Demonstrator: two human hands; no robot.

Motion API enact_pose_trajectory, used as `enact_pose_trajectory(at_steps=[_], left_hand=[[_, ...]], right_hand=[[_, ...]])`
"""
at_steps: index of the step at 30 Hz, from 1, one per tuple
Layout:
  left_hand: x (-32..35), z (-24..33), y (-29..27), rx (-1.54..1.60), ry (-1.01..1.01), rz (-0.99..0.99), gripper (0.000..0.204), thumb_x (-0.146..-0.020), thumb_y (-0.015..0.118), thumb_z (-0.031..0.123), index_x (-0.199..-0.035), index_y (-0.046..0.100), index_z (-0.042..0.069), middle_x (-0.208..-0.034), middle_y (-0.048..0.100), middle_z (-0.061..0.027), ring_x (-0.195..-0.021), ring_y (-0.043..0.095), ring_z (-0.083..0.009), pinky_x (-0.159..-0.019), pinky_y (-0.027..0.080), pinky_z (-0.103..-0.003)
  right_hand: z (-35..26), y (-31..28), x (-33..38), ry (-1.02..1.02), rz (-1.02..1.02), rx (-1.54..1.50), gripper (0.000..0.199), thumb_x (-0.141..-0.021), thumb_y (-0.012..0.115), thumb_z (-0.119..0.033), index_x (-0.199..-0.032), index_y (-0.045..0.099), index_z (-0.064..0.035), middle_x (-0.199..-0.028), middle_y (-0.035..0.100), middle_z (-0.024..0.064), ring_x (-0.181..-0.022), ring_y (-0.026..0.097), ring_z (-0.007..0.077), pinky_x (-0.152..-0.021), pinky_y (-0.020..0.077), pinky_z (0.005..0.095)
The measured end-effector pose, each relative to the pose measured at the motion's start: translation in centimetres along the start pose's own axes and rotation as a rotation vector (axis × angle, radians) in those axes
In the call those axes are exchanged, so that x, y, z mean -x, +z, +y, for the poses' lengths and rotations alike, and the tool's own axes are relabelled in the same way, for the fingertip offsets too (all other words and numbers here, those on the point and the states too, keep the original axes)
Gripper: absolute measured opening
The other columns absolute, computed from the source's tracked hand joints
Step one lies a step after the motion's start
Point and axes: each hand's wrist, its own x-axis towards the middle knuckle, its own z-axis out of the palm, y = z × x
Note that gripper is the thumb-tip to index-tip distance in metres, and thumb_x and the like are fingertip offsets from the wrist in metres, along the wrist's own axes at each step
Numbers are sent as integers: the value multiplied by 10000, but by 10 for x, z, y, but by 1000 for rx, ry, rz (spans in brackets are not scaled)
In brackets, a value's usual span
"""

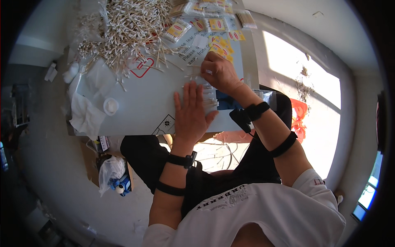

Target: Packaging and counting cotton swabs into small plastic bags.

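My left hand [191,109] lies flat on the tabletop with its fingers stretched out, its thumb side against a small clear plastic bag of cotton swabs [210,101]. Just above that bag, my right hand [220,73] is closed, fingers curled into a pinch; what it holds is hidden. A few loose swab tips show by its fingertips. Beyond the right hand lie yellow printed cards [222,46]. At the far left spreads a large heap of loose cotton swabs [131,29].
Filled swab packs [177,29] lie along the table's far side. On the left are a small round white container [110,106] and crumpled white plastic [86,115]. Below the table's left edge stands a cardboard box [92,164]; a red bag [299,119] rests on the right.
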Motion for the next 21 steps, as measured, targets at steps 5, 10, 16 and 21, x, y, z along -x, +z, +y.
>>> enact_pose_trajectory(at_steps=[5,10,16,21], left_hand=[[0,1,0,13,-8,-2,874,-876,552,561,-1491,250,19,-1553,245,-199,-1465,190,-330,-1172,100,-549],[1,0,1,11,-9,1,876,-879,551,563,-1494,241,24,-1557,236,-196,-1467,186,-327,-1174,97,-544],[1,0,1,34,6,4,884,-870,604,519,-1498,223,27,-1559,225,-193,-1465,188,-331,-1172,101,-552],[2,-2,3,36,13,28,915,-847,648,504,-1502,217,32,-1560,224,-192,-1461,200,-333,-1167,118,-562]], right_hand=[[1,-4,4,-56,-4,-68,123,-723,729,-85,-786,625,-70,-903,566,83,-865,618,299,-753,516,373],[-4,-7,2,9,-59,-115,153,-739,714,-28,-872,672,-91,-928,580,85,-910,614,299,-786,516,375],[8,-8,-24,-90,-40,4,189,-765,711,-19,-926,714,-118,-980,592,71,-964,611,279,-809,522,372],[10,-6,-39,-215,-107,91,74,-772,720,-60,-833,686,-85,-1008,590,81,-954,609,273,-794,524,377]])
